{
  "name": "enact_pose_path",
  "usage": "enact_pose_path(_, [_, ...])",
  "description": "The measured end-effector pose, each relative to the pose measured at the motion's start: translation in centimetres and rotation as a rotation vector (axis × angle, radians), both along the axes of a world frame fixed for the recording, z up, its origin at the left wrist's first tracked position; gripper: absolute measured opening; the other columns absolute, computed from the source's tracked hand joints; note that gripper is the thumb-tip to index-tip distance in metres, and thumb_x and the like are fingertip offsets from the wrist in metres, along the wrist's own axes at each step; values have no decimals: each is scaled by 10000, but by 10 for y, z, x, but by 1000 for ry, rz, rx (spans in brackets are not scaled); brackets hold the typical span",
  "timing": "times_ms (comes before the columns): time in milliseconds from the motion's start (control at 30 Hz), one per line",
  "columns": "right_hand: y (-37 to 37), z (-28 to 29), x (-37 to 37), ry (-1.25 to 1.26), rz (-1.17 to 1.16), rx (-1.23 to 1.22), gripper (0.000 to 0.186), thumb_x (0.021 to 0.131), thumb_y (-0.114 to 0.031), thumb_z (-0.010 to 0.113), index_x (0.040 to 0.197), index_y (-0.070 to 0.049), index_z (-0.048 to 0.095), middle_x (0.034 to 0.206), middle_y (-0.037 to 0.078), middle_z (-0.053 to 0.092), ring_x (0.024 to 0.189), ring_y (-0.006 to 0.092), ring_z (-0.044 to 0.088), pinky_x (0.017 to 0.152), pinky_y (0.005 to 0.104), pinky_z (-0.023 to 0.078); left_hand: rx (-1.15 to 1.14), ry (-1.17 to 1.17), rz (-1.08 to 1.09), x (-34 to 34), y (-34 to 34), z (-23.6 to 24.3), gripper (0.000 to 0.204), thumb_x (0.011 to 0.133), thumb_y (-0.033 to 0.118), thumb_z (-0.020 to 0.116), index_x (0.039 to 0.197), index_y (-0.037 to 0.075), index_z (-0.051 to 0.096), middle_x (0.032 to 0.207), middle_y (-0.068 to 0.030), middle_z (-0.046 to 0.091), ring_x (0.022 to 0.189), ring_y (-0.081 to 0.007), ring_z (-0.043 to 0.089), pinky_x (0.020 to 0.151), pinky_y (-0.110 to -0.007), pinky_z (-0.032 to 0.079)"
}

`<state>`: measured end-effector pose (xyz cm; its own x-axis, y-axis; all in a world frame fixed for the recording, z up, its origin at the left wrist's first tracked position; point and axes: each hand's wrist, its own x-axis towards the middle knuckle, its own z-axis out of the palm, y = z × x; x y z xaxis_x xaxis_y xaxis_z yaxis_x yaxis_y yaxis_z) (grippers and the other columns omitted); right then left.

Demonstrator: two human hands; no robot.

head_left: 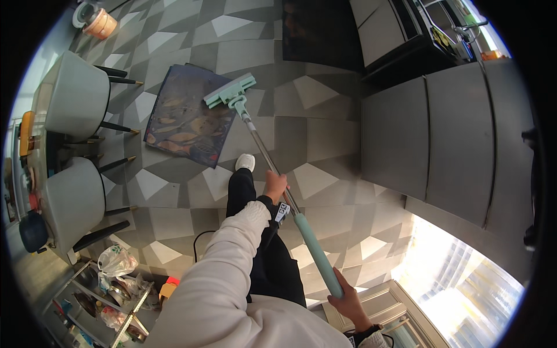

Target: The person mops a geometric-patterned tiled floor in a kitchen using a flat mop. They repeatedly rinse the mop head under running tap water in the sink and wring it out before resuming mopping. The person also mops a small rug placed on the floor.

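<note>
My left hand is wrapped round the steel pole of a mop, about midway along it. Lower down, my right hand grips the mint-green foam handle. The mint-green mop head is at the upper right corner of a dark patterned mat on the geometric tiled floor; I cannot tell whether it presses on it. My left foot in a white shoe is just below the mat's lower right corner.
Two pale chairs line the table at left. A bucket sits upper left, a cluttered metal rack lower left. A dark mat lies at top centre before the counter; grey cabinets run along the right, a bright window lower right.
</note>
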<state>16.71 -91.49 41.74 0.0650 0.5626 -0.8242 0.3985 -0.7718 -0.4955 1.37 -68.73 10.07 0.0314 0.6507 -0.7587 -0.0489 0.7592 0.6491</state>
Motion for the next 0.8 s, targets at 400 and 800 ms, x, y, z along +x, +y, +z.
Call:
enact_pose_path(400, [-110,87,66,-38,-19,-220,721,639,-36,594,1313,-125,354,842,44,578,694,78,492,647,226,437,-409,-349,-110,46,-161,23,242,815,103,475,927,-49,323,680,-125,523,514,-215,575,353,-350,415])
enact_pose_path(800, [4,14,4,93,199,87,740,652,-59,592,1329,-126,302,746,139,567,666,210,567,676,264,432,-182,-260,219,-72,-12,5,147,772,62,474,651,-20,453,566,-111,481,482,-239,531,419,-357,446])
